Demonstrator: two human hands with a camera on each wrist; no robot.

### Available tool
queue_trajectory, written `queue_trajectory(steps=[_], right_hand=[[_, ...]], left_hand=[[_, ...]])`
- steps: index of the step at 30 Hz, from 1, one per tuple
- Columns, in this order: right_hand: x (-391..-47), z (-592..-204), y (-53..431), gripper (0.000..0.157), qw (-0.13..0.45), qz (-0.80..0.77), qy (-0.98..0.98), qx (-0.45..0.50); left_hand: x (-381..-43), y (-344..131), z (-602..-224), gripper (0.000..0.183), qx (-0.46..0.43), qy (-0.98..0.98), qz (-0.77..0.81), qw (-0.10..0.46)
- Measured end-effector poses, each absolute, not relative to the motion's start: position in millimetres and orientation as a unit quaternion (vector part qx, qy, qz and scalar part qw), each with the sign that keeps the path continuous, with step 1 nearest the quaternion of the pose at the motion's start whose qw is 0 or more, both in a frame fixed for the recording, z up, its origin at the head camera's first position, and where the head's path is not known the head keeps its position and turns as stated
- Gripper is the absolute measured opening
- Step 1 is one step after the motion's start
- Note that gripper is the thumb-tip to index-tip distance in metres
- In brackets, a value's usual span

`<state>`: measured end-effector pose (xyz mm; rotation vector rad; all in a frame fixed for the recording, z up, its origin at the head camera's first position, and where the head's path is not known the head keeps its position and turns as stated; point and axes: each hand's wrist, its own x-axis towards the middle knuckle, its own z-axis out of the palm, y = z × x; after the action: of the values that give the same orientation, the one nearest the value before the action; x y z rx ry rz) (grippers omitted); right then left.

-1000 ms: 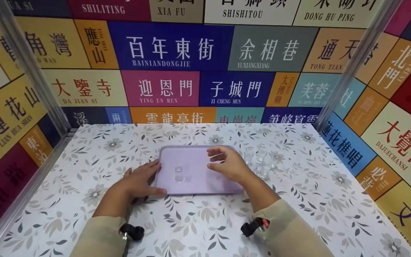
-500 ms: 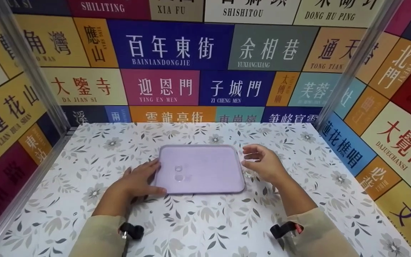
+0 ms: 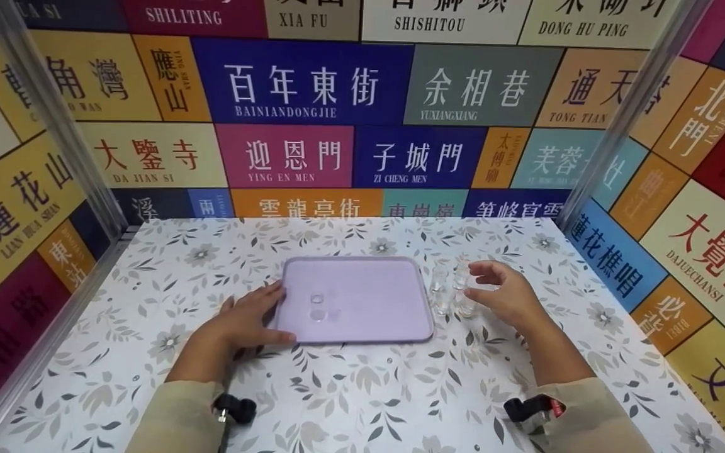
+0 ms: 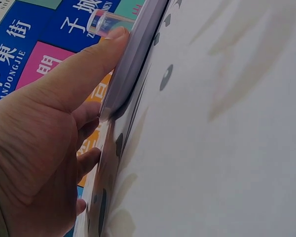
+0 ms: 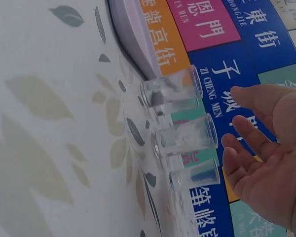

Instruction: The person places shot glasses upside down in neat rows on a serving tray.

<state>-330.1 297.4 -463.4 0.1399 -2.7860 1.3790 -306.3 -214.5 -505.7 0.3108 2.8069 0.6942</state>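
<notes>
A lilac tray lies flat on the table, and one small clear glass stands on its left part. My left hand rests against the tray's left side, thumb at the near corner and fingers along the edge. In the left wrist view the thumb lies over the rim, close to the glass. Several small clear glasses stand to the right of the tray. Beside them is my right hand, fingers loosely bent and holding nothing. The right wrist view shows a gap between its fingertips and the nearest glass.
A white tablecloth with grey leaves and flowers covers the table. Behind it rises a wall of coloured name signs, with side panels left and right. Clear corner posts stand at the back corners.
My right hand has moved rightward, from above the tray past its right edge to the far side of the glasses. The left hand, the tray and the glass on it have stayed put.
</notes>
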Motion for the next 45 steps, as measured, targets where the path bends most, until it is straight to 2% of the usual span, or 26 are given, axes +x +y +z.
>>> queue_trajectory(steps=[15,29,37,45], right_hand=[[-330.2,-485.5,308.6,0.065,-0.083,0.453,-0.887,0.036],[-332.7,-497.8,305.5,0.053,-0.068,0.442,-0.894,0.013],[-330.4,-485.0,303.8,0.051,-0.06,0.441,-0.895,0.02],[-328.1,-463.9,301.1,0.055,-0.016,0.422,-0.906,0.006]], left_hand=[[-308.3,-210.9,-508.5,0.116,0.097,0.96,0.233,0.124],[-309.7,-211.7,-507.4,0.116,0.098,0.961,0.226,0.127],[-307.9,-213.6,-505.9,0.116,0.101,0.96,0.23,0.122],[-306.9,-215.0,-505.2,0.117,0.108,0.96,0.23,0.115]])
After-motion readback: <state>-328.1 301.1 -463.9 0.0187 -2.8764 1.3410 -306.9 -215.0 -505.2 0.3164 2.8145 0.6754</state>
